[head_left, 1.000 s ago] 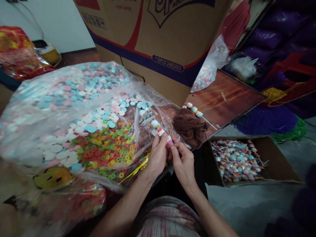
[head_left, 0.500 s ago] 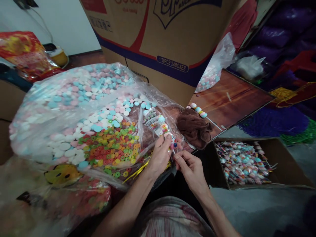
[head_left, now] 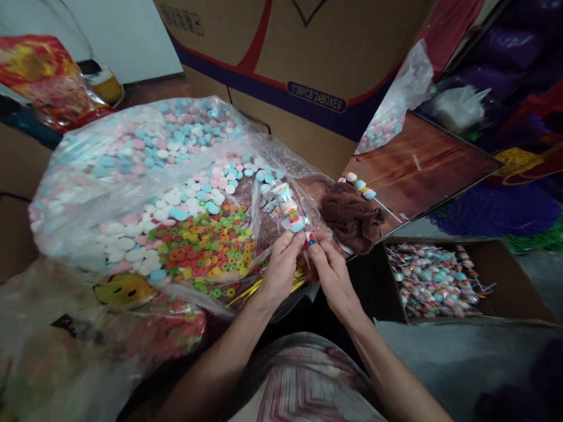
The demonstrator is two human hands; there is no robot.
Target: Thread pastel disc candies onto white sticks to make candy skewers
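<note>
Between my hands is a marshmallow candy skewer (head_left: 291, 210) inside a clear printed wrapper. My left hand (head_left: 281, 266) pinches the wrapper's lower end, just below the marshmallows. The fingers of my right hand (head_left: 331, 266) are closed on the wrapper's open edge beside the stick. Under and beside my left wrist lie yellow twist ties (head_left: 250, 288). To the left spread gummy rings (head_left: 206, 249) in red, green and yellow, and pastel marshmallows (head_left: 136, 249) inside a large clear plastic bag (head_left: 185, 167). Another marshmallow skewer (head_left: 363, 189), unwrapped, rests against a brown cloth (head_left: 349, 217).
A big cardboard carton (head_left: 264, 111) stands behind the candy. At right, an open box (head_left: 514, 287) holds many wrapped skewers. A smaller marshmallow bag (head_left: 385, 126) sits on the wood-look tabletop (head_left: 433, 155). A red-yellow packet (head_left: 44, 76) lies at far left.
The skewer has slid deeper into its wrapper, its marshmallows now above my left fingers. My right hand has moved up from the stick's lower end to the wrapper edge. The view has shifted slightly.
</note>
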